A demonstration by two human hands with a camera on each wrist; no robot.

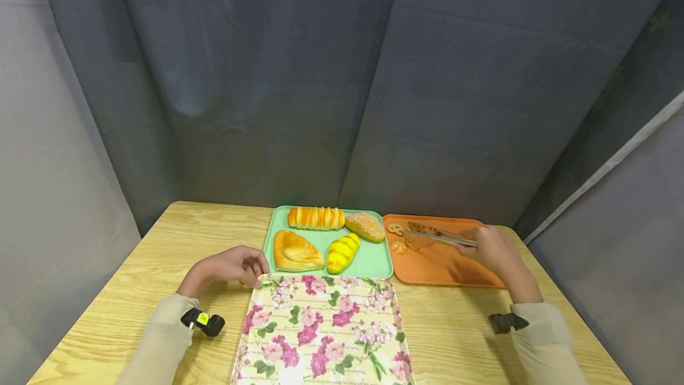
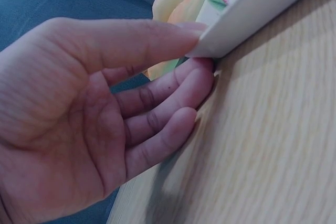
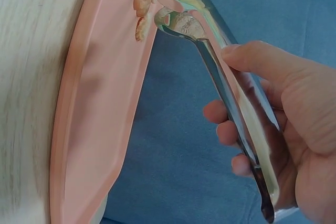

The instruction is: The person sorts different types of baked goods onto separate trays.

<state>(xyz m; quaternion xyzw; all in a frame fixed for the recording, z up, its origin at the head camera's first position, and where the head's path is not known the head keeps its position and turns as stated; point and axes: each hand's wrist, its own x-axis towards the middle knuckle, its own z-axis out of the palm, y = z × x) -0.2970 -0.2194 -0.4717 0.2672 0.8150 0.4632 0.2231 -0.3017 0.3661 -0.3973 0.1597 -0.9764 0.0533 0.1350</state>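
Observation:
My left hand [image 1: 235, 266] pinches the far left corner of a flower-patterned tray [image 1: 331, 316]. In the left wrist view the thumb lies against the outer side of its pale rim [image 2: 231, 32], and the other fingers curl near the tabletop. My right hand [image 1: 494, 248] grips metal serving tongs [image 3: 231, 77], one arm of them under the thumb and the other against the fingers. Their tips, one fork-like and one spoon-like, stand apart close by several small cookies [image 1: 399, 246] on the orange tray [image 1: 443, 266].
A mint-green tray [image 1: 317, 242] behind the flowered one bears a cream-horn-like roll [image 1: 316, 218], a folded pastry [image 1: 296, 251], a yellow striped bun [image 1: 343, 252] and a crumb-topped bun [image 1: 366, 226]. Grey curtains [image 1: 267, 76] surround the wooden table [image 1: 155, 266].

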